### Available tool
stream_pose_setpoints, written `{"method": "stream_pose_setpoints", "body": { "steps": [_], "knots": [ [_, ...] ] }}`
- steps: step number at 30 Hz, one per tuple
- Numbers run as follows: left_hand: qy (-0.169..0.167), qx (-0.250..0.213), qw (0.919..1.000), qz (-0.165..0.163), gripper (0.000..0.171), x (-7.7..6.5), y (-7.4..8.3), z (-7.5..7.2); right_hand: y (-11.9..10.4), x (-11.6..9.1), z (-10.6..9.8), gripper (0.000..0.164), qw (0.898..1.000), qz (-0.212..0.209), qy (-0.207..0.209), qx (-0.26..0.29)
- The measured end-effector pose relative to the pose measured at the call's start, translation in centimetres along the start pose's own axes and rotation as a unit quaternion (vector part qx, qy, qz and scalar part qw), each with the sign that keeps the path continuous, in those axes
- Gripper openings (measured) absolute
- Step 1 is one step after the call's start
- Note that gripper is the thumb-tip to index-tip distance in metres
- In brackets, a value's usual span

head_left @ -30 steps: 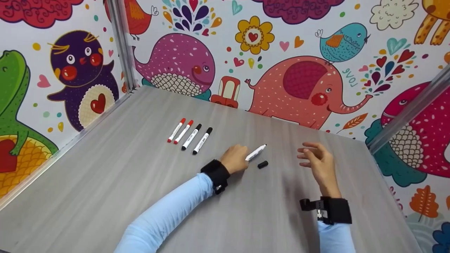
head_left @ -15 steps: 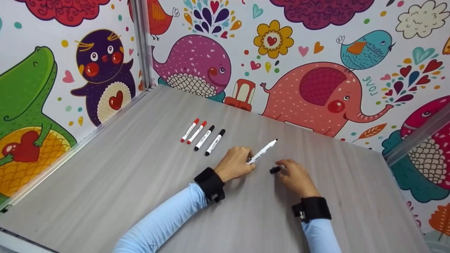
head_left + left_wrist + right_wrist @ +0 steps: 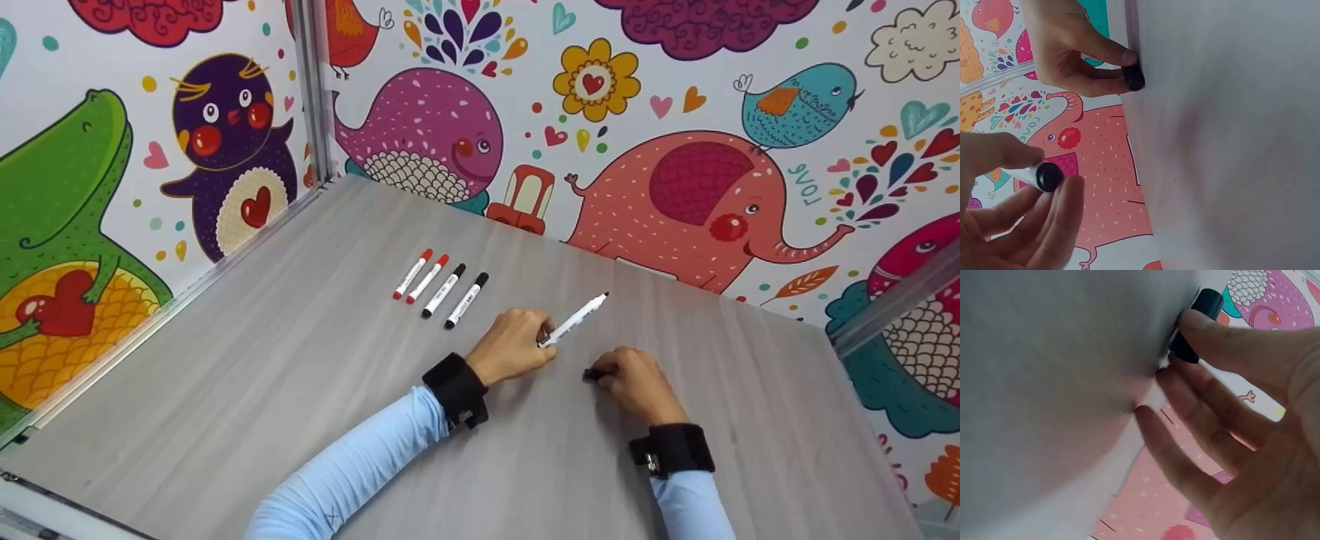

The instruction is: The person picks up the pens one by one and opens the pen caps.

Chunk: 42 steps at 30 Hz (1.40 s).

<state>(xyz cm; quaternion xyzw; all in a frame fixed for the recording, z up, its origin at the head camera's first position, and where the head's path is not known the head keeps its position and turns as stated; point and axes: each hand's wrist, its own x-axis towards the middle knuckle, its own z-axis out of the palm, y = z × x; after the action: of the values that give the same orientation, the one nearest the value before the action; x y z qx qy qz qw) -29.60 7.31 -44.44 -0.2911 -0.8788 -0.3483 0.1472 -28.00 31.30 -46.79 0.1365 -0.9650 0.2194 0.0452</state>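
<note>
Between thumb and fingers, my left hand pinches an uncapped white marker near its black rear end. The marker's black tip slants up and to the right, away from the hand. To the right, my right hand pinches a small black marker cap at the tabletop. In the right wrist view the thumb lies across the cap, with fingertips touching the table. The left wrist view shows the marker's black end between the left thumb and fingers, and the cap in the other hand.
Left of the hands, two black capped markers and two red capped markers lie side by side on the grey wood-look table. Printed cartoon panels on metal posts border the table at the back and sides.
My right hand has come down leftward from the air and taken hold of the cap. My left hand has raised the marker off the table. The head view has shifted slightly.
</note>
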Motion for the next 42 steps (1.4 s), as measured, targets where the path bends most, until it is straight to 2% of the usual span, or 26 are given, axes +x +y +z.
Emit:
{"method": "stream_pose_setpoints", "body": {
  "steps": [3, 6, 8, 10, 12, 14, 17, 19, 21, 22, 23, 30, 35, 42],
  "knots": [
    [-0.003, -0.001, 1.0000, 0.006, 0.013, 0.0, 0.0, 0.0, 0.4, -0.1, -0.7, 0.021, 0.997, 0.007, -0.006, 0.080],
    [-0.010, -0.007, 0.9997, 0.020, 0.013, 0.0, 0.0, 0.1, 0.5, -0.6, -2.1, 0.025, 0.986, 0.015, 0.005, 0.165],
    [-0.013, -0.014, 0.9992, 0.034, 0.013, 0.0, 0.1, 0.2, 0.4, -1.1, -3.3, 0.035, 0.975, 0.007, 0.028, 0.220],
    [-0.013, -0.027, 0.9984, 0.048, 0.014, 0.0, 0.2, 0.2, 0.1, -1.6, -4.4, 0.041, 0.957, -0.014, 0.066, 0.283],
    [-0.008, -0.042, 0.9971, 0.063, 0.013, -0.1, 0.4, 0.3, -0.5, -1.9, -5.4, 0.044, 0.931, -0.034, 0.111, 0.346],
    [-0.005, -0.060, 0.9950, 0.080, 0.013, -0.2, 0.6, 0.2, -1.3, -2.2, -6.2, 0.042, 0.896, -0.047, 0.157, 0.413],
    [-0.004, -0.075, 0.9908, 0.112, 0.012, -0.6, 1.1, 0.1, -2.8, -2.4, -7.0, 0.039, 0.833, -0.050, 0.212, 0.509],
    [-0.006, -0.076, 0.9880, 0.134, 0.013, -0.9, 1.4, 0.0, -3.7, -2.7, -7.3, 0.039, 0.797, -0.057, 0.231, 0.556],
    [-0.003, -0.071, 0.9858, 0.152, 0.013, -1.2, 1.8, -0.1, -4.3, -2.8, -7.5, 0.039, 0.777, -0.065, 0.243, 0.577],
    [-0.001, -0.068, 0.9850, 0.159, 0.013, -1.2, 2.0, -0.2, -4.6, -2.9, -7.6, 0.039, 0.771, -0.071, 0.246, 0.583],
    [0.002, -0.064, 0.9845, 0.163, 0.012, -1.3, 2.1, -0.2, -4.8, -2.9, -7.7, 0.039, 0.769, -0.078, 0.248, 0.585],
    [0.017, -0.056, 0.9821, 0.179, 0.011, -1.2, 2.5, -0.1, -5.1, -2.8, -8.0, 0.038, 0.791, -0.121, 0.248, 0.546],
    [0.019, -0.059, 0.9812, 0.183, 0.011, -1.1, 2.7, 0.2, -4.8, -2.9, -8.2, 0.037, 0.798, -0.124, 0.261, 0.529],
    [0.024, -0.078, 0.9792, 0.186, 0.012, -1.0, 3.1, 0.2, -4.9, -3.0, -8.0, 0.035, 0.823, -0.143, 0.248, 0.491]
  ]
}}
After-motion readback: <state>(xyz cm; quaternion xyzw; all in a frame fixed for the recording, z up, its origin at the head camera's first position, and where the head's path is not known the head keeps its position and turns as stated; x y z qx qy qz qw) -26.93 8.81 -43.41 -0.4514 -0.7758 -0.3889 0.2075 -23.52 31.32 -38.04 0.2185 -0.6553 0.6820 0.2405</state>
